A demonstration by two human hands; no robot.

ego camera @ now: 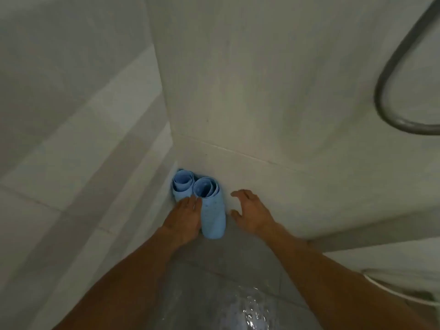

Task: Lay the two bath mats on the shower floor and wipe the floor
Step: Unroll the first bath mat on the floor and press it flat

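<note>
Standing upright in the wall corner (175, 148) are two pale blue rolled mats: left mat (182, 185) tucked deepest, right mat (213, 210) just beside it (spiral ends showing). Left hand (184, 217) lies flat-fingered against them; right hand (251, 211) hovers near, fingers spread, holding nothing.

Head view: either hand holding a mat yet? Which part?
Nothing held. Left hand lies with straight fingers between the two rolled mats; right hand is open beside the right roll, apart.
</note>
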